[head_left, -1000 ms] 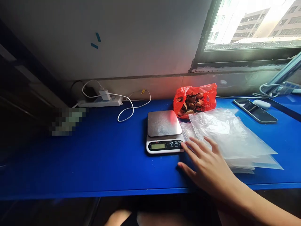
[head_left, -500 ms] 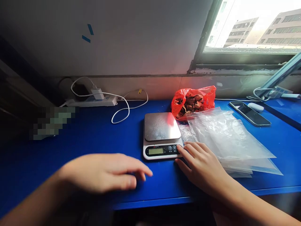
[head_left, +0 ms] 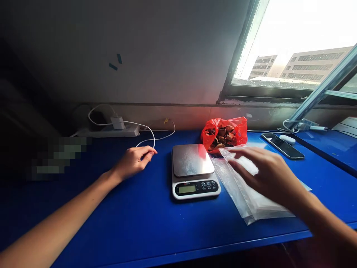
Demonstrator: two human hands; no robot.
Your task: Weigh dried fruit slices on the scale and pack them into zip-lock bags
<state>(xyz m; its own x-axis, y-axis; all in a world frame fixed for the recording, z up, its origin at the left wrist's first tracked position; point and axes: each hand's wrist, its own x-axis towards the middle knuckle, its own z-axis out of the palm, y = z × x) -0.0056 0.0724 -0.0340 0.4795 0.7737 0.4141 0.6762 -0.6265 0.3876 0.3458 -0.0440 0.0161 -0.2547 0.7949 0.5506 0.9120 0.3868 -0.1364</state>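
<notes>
My right hand (head_left: 259,171) hovers over a stack of clear plastic bags (head_left: 245,204). Its fingers are stretched out, with thumb and forefinger apart around the near-left bag corner; I cannot tell whether they touch it. To the left, my left hand (head_left: 136,162) is loosely closed above the table, thumb against curled fingers, and nothing shows in it. Between the hands sits a white digital kitchen scale (head_left: 193,162) with a bare steel plate and a display (head_left: 187,189). Just behind it stands an open red plastic bag (head_left: 241,130) filled with brown dried pieces (head_left: 223,134).
A phone (head_left: 283,146) and a white earbud case (head_left: 287,139) lie at the back right. Along the wall runs a power strip (head_left: 131,130) with a charger (head_left: 117,123) and white cable (head_left: 150,130). A metal strut (head_left: 312,95) slants before the window. The blue table (head_left: 156,230) ends at its front edge.
My right hand has left the scale's buttons and moved right over the plastic bags. My left hand has gone farther back and its fingers have curled in. The view has tilted up.
</notes>
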